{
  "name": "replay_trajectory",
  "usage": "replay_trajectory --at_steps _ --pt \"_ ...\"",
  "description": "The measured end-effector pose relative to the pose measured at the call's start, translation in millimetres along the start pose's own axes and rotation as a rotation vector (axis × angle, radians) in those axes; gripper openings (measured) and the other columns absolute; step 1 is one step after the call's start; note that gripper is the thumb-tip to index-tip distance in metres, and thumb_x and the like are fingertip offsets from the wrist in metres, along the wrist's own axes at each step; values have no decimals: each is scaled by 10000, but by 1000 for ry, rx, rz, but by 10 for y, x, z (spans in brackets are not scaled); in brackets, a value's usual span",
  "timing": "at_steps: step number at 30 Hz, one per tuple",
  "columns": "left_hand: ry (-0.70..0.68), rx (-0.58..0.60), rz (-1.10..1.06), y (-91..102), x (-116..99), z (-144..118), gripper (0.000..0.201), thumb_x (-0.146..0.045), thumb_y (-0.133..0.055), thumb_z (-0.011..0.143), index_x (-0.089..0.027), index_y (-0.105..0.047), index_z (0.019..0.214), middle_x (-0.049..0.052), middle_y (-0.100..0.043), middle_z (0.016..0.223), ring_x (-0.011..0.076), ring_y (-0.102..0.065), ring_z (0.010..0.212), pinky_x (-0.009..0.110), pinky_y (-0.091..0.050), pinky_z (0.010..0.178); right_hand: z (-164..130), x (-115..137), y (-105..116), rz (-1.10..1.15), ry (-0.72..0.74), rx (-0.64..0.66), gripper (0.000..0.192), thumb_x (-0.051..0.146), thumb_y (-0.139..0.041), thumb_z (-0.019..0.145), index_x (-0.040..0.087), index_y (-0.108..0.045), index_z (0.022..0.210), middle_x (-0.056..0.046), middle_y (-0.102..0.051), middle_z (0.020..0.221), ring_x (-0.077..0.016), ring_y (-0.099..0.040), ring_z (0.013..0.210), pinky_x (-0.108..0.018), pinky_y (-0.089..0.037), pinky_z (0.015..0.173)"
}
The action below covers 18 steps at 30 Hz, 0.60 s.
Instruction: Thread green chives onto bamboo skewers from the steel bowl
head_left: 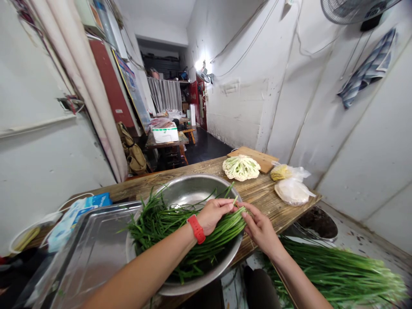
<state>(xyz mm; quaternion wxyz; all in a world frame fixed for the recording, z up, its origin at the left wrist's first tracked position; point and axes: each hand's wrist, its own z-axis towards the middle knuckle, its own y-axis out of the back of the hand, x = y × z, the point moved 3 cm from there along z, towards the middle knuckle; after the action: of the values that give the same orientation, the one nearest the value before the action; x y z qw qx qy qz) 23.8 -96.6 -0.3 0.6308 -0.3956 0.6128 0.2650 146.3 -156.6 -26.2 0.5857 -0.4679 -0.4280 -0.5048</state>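
Note:
Long green garlic chives (180, 229) lie in a wide steel basin (189, 288), their leafy tips to the left and pale stem ends to the right. My left hand (215, 214), with a red watch strap at the wrist, reaches over the basin and pinches a chive near its pale end. At the basin's right rim, my right hand (259, 225) has its thumb and fingers closed on the stem ends, close to the left fingertips. A large bundle of the same chives (334, 270) lies low on the right, below the table top.
On the wooden table (257, 195) are a cauliflower head (241, 167), a cutting board (252, 158) and tied plastic bags (292, 191). A metal tray (96, 244) sits left of the basin, beside a blue-and-white package (75, 216). A dark-filled tub (317, 223) stands on the floor at right.

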Motion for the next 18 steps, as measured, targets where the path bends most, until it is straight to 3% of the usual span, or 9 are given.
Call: replay_trajectory --at_steps 18 --pt "-35 -12 16 -18 16 -4 297 -331 -665 653 -106 -678 847 69 -639 769 134 -537 705 273 -408 727 -27 7 11 -4 -23 -12 427 475 -491 788 213 -465 1125 19 -477 656 -39 -239 404 -182 -186 383"
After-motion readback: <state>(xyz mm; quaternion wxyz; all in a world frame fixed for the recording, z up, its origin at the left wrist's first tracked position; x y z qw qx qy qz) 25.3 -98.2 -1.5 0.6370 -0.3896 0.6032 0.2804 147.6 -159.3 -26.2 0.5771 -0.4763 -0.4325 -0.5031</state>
